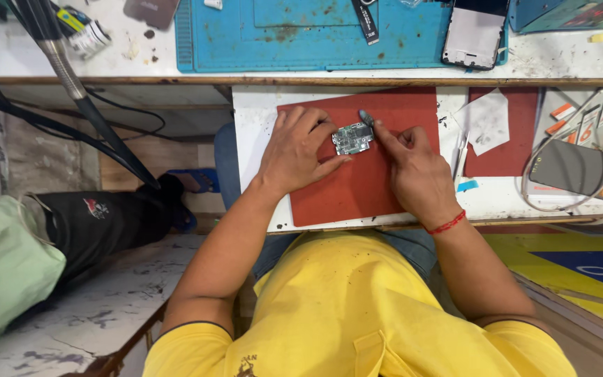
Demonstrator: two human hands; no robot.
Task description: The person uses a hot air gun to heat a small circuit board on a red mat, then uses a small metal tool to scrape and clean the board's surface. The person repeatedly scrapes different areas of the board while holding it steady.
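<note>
A small green circuit board (352, 138) lies on a red mat (357, 188) on a pulled-out white shelf. My left hand (298, 150) holds the board by its left edge with thumb and fingers. My right hand (413, 167) grips a thin grey tool (366, 119) whose tip touches the board's upper right corner. A red thread bracelet (448, 224) circles my right wrist.
A blue work mat (280, 42) with a phone (474, 33) and a black strap lies on the bench above. Tweezers (460, 155), paper scraps, a second red mat (518, 132), a dark device (577, 167) with white cable lie right. Another person's leg and blue sandal (190, 183) are left.
</note>
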